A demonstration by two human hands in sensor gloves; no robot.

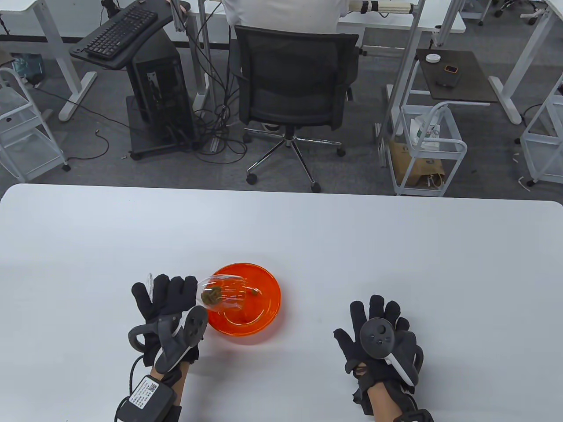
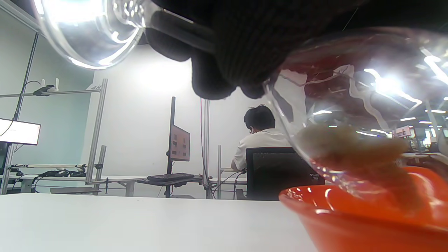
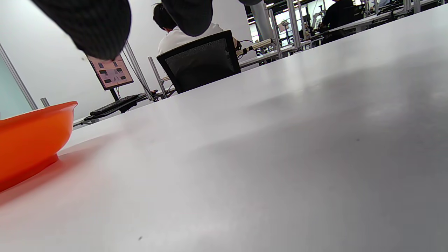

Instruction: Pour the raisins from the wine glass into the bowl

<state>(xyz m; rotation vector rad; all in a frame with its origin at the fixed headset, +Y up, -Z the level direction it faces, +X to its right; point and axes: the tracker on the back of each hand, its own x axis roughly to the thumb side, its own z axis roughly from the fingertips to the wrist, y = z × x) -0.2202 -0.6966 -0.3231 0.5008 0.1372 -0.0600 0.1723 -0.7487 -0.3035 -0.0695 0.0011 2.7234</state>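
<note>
**K:** Near the front edge of the white table [image 1: 308, 237], left of centre: the left hand [image 1: 169, 307] grips the clear stemmed wine glass [image 1: 222, 293], tipped on its side, mouth out over the translucent orange plastic bowl [image 1: 264, 316].

**M:** Why that low?

**K:** My read: short drop, so nothing bounces off. In the left wrist view the glass wall [image 2: 350, 115] sits just above the bowl's near rim [image 2: 350, 213], with the gloved fingers [image 2: 224, 52] wrapped round the stem end and the round foot [image 2: 91, 31] up at top left.

**M:** Contents?

**K:** Clump of brownish-green raisins [image 1: 212, 293] inside the glass, lying on its lower side and not at the lip. One or two small dark bits [image 1: 254, 290] show further right. Probably raisins in the bowl, but through the glass I can't tell whether they've actually left it.

**M:** So pour barely under way.

**K:** That's my judgement. Most of the load is in the glass; it'd need more tilt to slide out.

**M:** Right hand?

**K:** The right hand [image 1: 380, 338] lies flat on the table, fingers spread, holding nothing, well apart from the bowl. Looks parked out of the way. The right wrist view only catches two fingertips [image 3: 94, 24] and the bowl's side [image 3: 31, 136] at the left edge.

**M:** Bowl braced?

**K:** No, nothing touches it but the table.
</note>
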